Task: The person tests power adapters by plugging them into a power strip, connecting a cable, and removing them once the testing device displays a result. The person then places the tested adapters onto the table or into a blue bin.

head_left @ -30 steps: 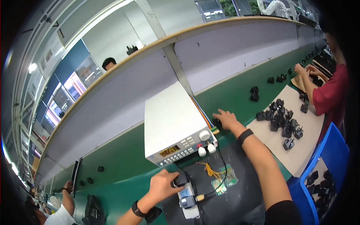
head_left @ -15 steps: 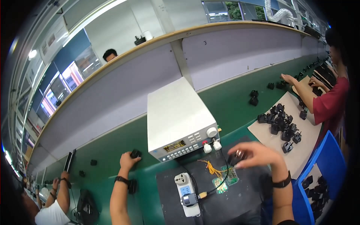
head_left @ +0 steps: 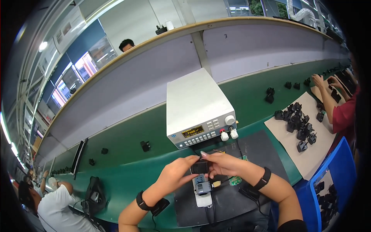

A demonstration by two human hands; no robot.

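My left hand [head_left: 178,173] and my right hand [head_left: 225,164] meet over the white power strip [head_left: 203,201]. Between their fingers is a black plug-in power adapter [head_left: 199,167], held at the strip's far end; whether its pins are in a socket is hidden. A second dark adapter [head_left: 203,188] sits plugged into the strip, with a yellowish cable connector [head_left: 216,184] at its side. Close to my right hand lie green circuit boards [head_left: 235,180], partly covered. The white bench test instrument [head_left: 201,116] stands just beyond, its display lit.
A black mat [head_left: 255,150] lies under the strip. One adapter [head_left: 145,146] rests on the green bench at left. Right of the mat, several adapters [head_left: 295,121] are heaped on cardboard, beside a blue bin [head_left: 336,170]. Co-workers sit at both sides.
My left hand has left an adapter on the bench and come right to the strip. My right hand has brought its adapter left over the strip, where both hands now hold it.
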